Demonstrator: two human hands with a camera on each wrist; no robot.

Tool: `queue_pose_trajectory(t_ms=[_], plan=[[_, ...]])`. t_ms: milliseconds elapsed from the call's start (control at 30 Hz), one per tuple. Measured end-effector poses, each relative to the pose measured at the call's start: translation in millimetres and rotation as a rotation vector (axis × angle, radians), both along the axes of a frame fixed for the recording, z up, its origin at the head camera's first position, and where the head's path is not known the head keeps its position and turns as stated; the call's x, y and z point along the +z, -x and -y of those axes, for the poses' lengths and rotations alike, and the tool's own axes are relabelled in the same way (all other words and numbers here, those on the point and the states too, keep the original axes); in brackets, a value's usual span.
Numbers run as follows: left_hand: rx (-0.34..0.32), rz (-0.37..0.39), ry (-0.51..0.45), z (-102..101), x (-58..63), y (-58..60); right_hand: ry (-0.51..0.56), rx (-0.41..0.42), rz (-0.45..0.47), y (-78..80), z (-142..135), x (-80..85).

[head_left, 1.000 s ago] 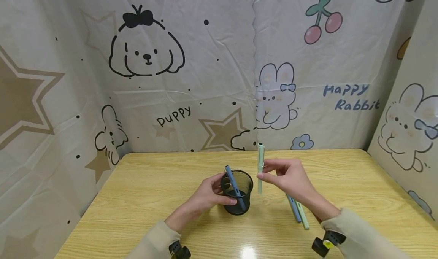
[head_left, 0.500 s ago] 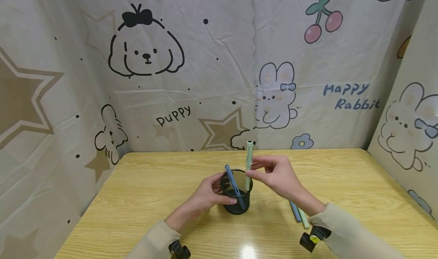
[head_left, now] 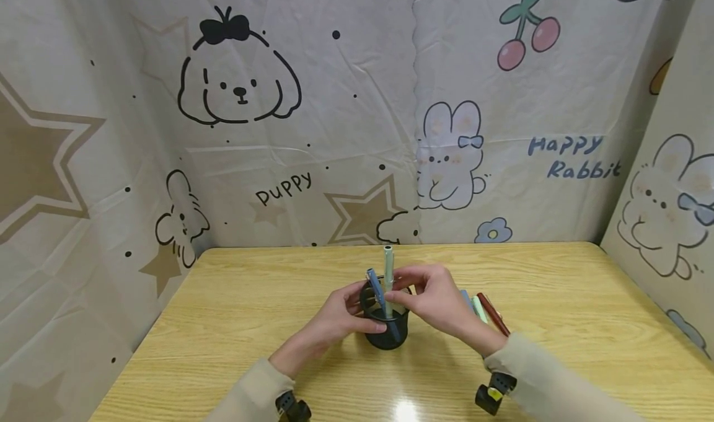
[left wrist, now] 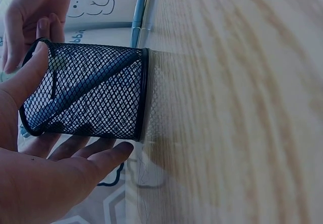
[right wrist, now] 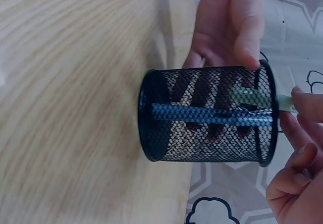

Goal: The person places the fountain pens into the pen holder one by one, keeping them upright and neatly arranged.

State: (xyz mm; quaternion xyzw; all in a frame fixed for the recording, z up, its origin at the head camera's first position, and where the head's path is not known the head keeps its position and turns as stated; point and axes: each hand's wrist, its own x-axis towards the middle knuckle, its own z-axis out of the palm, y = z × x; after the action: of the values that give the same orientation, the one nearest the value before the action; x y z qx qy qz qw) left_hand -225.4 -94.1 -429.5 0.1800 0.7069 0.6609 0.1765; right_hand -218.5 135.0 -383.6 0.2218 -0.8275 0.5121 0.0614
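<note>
A black mesh pen holder (head_left: pixel 385 340) stands upright on the table, and my left hand (head_left: pixel 331 316) holds it from the left, thumb on the near side and fingers round the far side. Inside leans a blue pen (head_left: pixel 374 284), its clip end above the rim. My right hand (head_left: pixel 437 298) pinches a light green pen (head_left: pixel 388 259) upright between thumb and fingers. Through the mesh, the right wrist view shows the green pen's lower part (right wrist: pixel 247 97) inside the holder, short of the bottom, beside the blue pen (right wrist: pixel 202 114).
Right of the holder, partly behind my right forearm, lie another blue pen (head_left: pixel 466 297), another light green pen (head_left: pixel 479 308) and a dark red pen (head_left: pixel 493 314). A printed cloth (head_left: pixel 357 131) hangs behind the wooden table (head_left: pixel 223 347).
My right hand has moved left and then down, taking the light green pen from beside the holder to inside it. The dark red pen has come into sight. My left hand stays put.
</note>
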Motion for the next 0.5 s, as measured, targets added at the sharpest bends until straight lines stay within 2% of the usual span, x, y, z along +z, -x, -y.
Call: queue_pose_trajectory(t_ms=[500], plan=[[-0.002, 0.012, -0.02, 0.0, -0.6, 0.5, -0.036, 0.07, 0.001, 0.7, 3.7, -6.8]])
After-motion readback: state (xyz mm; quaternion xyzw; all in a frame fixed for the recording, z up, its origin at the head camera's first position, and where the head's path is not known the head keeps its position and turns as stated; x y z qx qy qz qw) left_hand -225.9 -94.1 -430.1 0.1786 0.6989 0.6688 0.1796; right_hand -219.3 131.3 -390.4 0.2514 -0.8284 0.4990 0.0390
